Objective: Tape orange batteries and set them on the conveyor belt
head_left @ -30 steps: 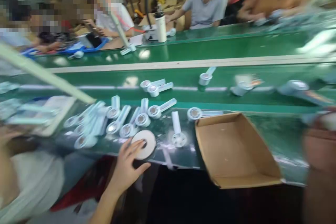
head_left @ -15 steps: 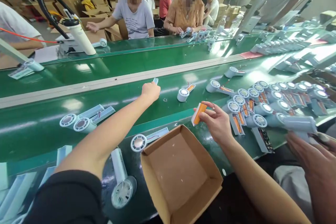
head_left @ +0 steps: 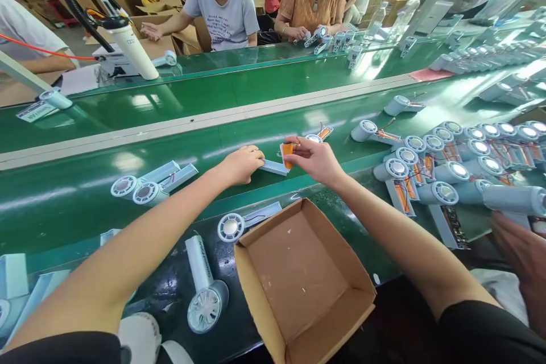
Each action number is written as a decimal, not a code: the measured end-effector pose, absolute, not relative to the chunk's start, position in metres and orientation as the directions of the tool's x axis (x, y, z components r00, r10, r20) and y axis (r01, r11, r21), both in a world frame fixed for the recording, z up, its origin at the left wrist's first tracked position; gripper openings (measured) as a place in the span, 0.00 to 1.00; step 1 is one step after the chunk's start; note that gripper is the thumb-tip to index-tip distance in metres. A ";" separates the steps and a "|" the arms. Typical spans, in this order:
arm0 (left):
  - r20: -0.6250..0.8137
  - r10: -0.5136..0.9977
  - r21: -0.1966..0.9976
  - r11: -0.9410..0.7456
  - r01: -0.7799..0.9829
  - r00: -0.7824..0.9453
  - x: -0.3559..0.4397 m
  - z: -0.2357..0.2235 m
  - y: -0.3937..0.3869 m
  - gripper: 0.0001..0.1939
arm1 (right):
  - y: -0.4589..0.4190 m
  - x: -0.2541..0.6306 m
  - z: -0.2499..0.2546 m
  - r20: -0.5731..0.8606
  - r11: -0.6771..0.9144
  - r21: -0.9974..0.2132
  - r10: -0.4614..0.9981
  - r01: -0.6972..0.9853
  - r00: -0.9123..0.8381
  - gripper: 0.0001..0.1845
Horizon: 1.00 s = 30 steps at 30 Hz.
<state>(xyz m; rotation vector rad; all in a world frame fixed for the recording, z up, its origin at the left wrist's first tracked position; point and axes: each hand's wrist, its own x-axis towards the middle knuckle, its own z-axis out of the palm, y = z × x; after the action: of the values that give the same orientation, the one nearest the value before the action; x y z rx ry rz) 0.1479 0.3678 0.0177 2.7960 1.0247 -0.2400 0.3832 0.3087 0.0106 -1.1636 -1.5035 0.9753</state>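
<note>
My left hand (head_left: 243,165) is closed over the head of a light-blue handheld fan (head_left: 275,168), whose open handle sticks out to the right. The fan's head is hidden under the fingers. Between the thumb and fingers of my right hand (head_left: 314,160) is an orange battery (head_left: 289,156) with a white strip along its left side. It is right at the end of the fan's handle; whether they touch I cannot tell. Below both hands, an open cardboard box (head_left: 298,273) holds only small white specks.
Two fans (head_left: 147,193) lie left on the green conveyor belt (head_left: 68,196). Another fan (head_left: 231,227) and a fan with its label up (head_left: 207,307) sit beside the box. Rows of fans with batteries (head_left: 441,193) crowd the right, near a co-worker's hand (head_left: 516,244). Other people sit opposite.
My left hand has drawn back toward me with the fan. My right hand has moved left and away from me, bringing the battery to the fan's handle.
</note>
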 end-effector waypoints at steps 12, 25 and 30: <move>-0.171 0.819 0.274 -0.495 0.825 0.548 0.174 0.017 0.375 0.09 | 0.321 0.381 0.007 0.165 0.358 -0.456 0.934 0.815 -0.317 0.11; -0.144 0.896 0.482 -0.306 0.821 0.419 0.198 0.009 0.374 0.13 | 0.320 0.340 0.023 -0.252 0.367 0.016 0.902 0.930 -0.352 0.21; -0.136 0.878 0.488 -0.343 0.803 0.458 0.186 0.028 0.372 0.19 | 0.319 0.354 0.060 -0.246 0.386 -0.044 0.890 0.922 -0.384 0.20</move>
<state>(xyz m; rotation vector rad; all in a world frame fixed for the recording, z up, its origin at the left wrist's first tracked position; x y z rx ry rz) 0.1865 0.3718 0.0277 2.2194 1.4011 0.2051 0.3540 0.3188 0.0596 -1.8269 -2.7613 0.2902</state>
